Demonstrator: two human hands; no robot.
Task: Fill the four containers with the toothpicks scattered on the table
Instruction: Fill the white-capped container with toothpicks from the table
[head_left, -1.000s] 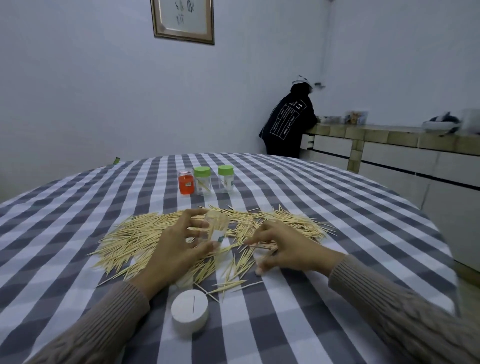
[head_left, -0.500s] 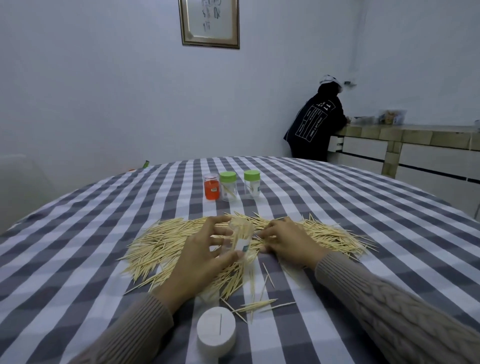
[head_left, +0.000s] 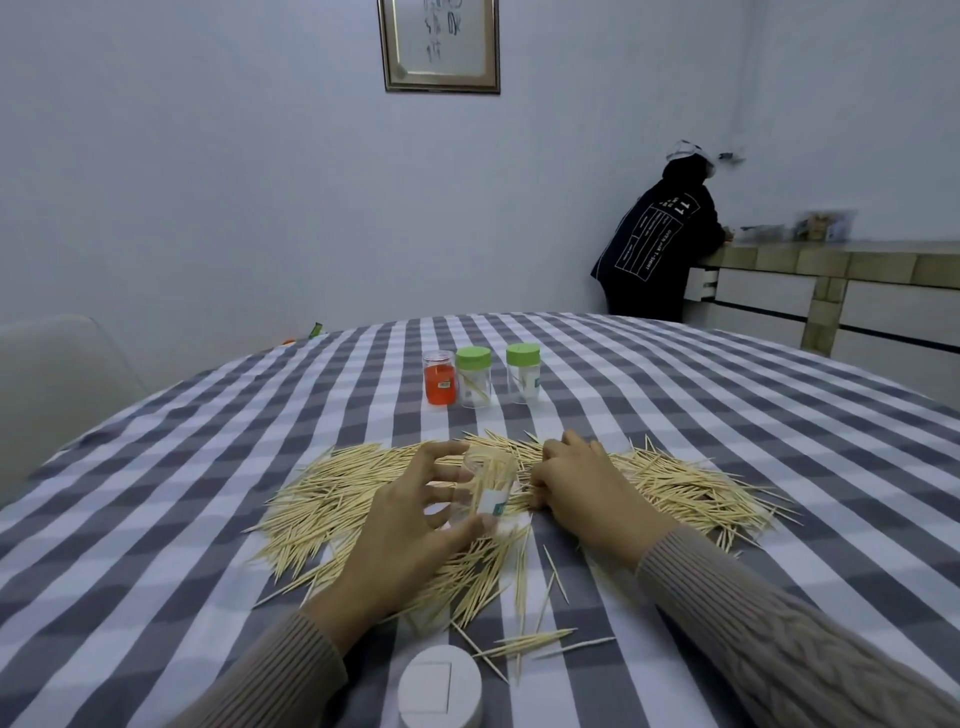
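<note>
"11" is printed in white on the jacket (head_left: 655, 244) at one o'clock; other lettering cannot be read.

We see a grey-and-white checked tablecloth (head_left: 675, 395); on it pale yellow toothpicks (head_left: 332, 499), beyond them an orange container (head_left: 439, 385), two green lids (head_left: 473, 358), nearest us a white lid (head_left: 440, 691)

Home dining room: checked tablecloth (head_left: 675, 395), framed picture (head_left: 440, 45).

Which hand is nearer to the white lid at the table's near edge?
Left. The left hand, holding a clear container, is just beyond the white lid; the right hand rests farther away, to the right on the toothpicks.
</note>
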